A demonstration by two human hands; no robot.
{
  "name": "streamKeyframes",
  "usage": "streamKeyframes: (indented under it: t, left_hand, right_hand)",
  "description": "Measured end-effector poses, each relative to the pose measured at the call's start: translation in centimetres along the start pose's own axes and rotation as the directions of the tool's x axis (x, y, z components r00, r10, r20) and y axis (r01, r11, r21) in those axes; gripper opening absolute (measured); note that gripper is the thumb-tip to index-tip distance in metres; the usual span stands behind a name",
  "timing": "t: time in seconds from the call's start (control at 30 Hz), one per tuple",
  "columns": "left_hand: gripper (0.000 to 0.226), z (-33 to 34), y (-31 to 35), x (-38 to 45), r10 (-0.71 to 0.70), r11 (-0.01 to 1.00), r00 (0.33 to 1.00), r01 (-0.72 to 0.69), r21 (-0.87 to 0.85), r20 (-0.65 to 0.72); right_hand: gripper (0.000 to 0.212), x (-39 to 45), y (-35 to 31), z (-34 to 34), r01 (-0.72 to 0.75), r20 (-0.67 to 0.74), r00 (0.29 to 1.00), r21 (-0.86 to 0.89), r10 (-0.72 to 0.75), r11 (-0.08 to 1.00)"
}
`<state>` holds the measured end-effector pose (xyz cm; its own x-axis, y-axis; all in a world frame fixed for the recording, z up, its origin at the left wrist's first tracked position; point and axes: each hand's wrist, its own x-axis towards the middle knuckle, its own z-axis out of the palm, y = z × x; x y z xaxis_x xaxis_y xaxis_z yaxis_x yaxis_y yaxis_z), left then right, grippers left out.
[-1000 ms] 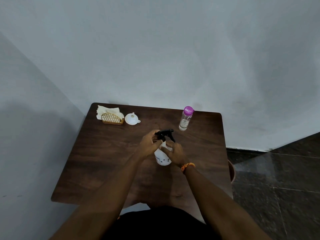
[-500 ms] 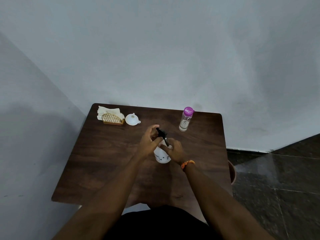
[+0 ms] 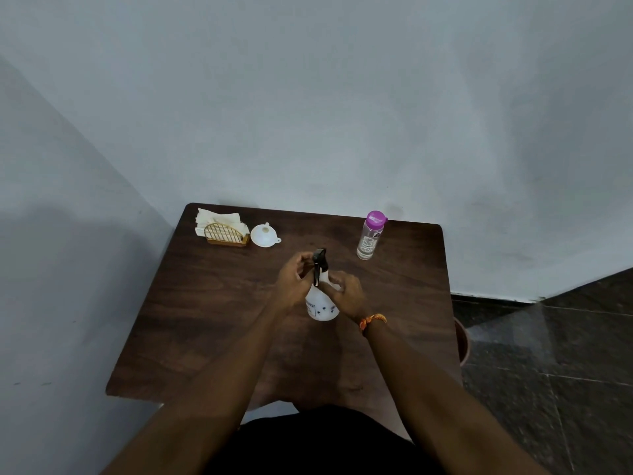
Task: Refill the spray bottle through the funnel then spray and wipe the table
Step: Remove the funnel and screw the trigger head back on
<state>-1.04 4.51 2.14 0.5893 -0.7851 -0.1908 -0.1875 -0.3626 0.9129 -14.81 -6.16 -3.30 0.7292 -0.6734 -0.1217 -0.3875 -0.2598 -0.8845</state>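
Since half a second ago, the black trigger spray head (image 3: 319, 264) has turned further under my left grip (image 3: 295, 282), its trigger now pointing down toward me along the neck instead of sideways. My left grip is curled around that head, fingers closed on it from the left. My right grip (image 3: 343, 293) is wrapped around the shoulder of the white plastic spray bottle (image 3: 320, 305), holding it upright on the dark wood-grain counter (image 3: 205, 320); an orange thread band (image 3: 372, 320) sits on that wrist. The bottle stands between both grips, near the middle of the counter. Beyond my left grip, toward the far left corner, the small white plastic funnel (image 3: 263, 234) rests wide mouth down with its spout up, just beside the gold wire napkin holder (image 3: 225, 233) stuffed with white paper napkins (image 3: 219, 219). Beyond my right grip, well apart from it, the clear bottle with a purple cap (image 3: 370, 235) stands upright, capped.
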Motion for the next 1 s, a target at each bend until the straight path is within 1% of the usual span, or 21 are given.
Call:
streamKeyframes:
  t: [0.07,0.13,0.2,0.3,0.37,0.43,0.47,0.53,0.6,0.67,0.7,0.77,0.83,0.9,1.0]
  left_hand:
    - [0.038,0.0,0.0,0.0,0.015,0.999,0.999,-0.016,0.034,0.033]
    - [0.037,-0.1,-0.1,-0.1,0.027,0.998,0.999,-0.029,0.055,0.035]
    - [0.037,-0.2,-0.2,-0.1,0.014,0.998,1.000,-0.014,0.055,0.005]
    - [0.027,0.2,0.2,-0.2,-0.033,0.999,0.997,0.032,-0.020,-0.067]
    - [0.029,0.0,0.3,-0.2,-0.047,0.999,0.995,0.045,-0.024,-0.094]
    - [0.035,-0.7,0.2,-0.1,0.011,1.000,0.998,-0.009,0.025,-0.059]
    - [0.033,-1.0,0.3,-0.2,0.024,0.999,0.999,-0.023,0.041,-0.026]
    - [0.030,-1.2,0.0,-0.1,0.028,0.999,1.000,-0.028,0.039,0.010]
    - [0.034,-1.1,0.4,-0.2,0.018,0.999,1.000,-0.019,0.033,0.005]
    - [0.039,-1.1,0.4,-0.4,-0.028,0.999,1.000,0.027,-0.019,-0.011]
    - [0.040,-1.0,0.1,-0.5,-0.054,0.996,0.998,0.052,-0.068,-0.019]
    - [0.037,-1.0,-0.4,-0.4,-0.070,0.992,0.997,0.065,-0.110,-0.040]
    - [0.033,-0.9,-0.5,-0.1,-0.032,0.998,0.997,0.028,-0.052,-0.068]
    - [0.036,-0.9,0.0,-0.1,0.039,0.999,0.998,-0.039,-0.004,-0.059]
    - [0.034,-1.4,0.5,-0.1,0.062,0.998,0.998,-0.062,0.009,-0.020]
  right_hand:
    - [0.023,0.2,-0.2,0.1,0.013,0.004,1.000,0.011,-0.013,1.000]
    - [0.025,0.2,-0.3,0.0,0.018,0.000,1.000,0.029,-0.018,0.999]
    - [0.025,0.3,-0.4,-0.1,0.018,-0.003,1.000,0.048,-0.018,0.999]
    - [0.025,0.6,-0.6,0.1,0.008,0.021,1.000,0.022,-0.009,1.000]
    - [0.024,0.9,-0.8,0.2,0.012,0.022,1.000,0.001,-0.012,1.000]
    - [0.024,0.9,-0.9,0.2,0.037,0.014,0.999,-0.024,-0.036,0.999]
    - [0.024,0.9,-0.9,0.1,0.046,0.011,0.999,-0.028,-0.046,0.999]
    - [0.024,0.8,-1.0,-0.1,0.054,0.023,0.998,-0.033,-0.053,0.998]
    - [0.024,0.8,-1.1,-0.3,0.052,0.035,0.998,-0.028,-0.051,0.998]
    - [0.028,0.7,-1.3,-0.4,0.068,0.049,0.997,-0.035,-0.066,0.997]
    - [0.031,0.6,-1.5,-0.4,0.077,0.058,0.996,-0.052,-0.074,0.996]
    - [0.035,0.6,-1.6,-0.2,0.064,0.072,0.996,-0.057,-0.059,0.996]
    - [0.039,0.5,-2.0,-0.1,0.034,0.074,0.997,-0.022,-0.032,0.999]
    - [0.045,0.5,-2.0,0.0,0.024,0.071,0.997,0.000,-0.024,1.000]
    - [0.043,0.6,-1.8,0.1,0.032,0.091,0.995,0.012,-0.033,0.999]
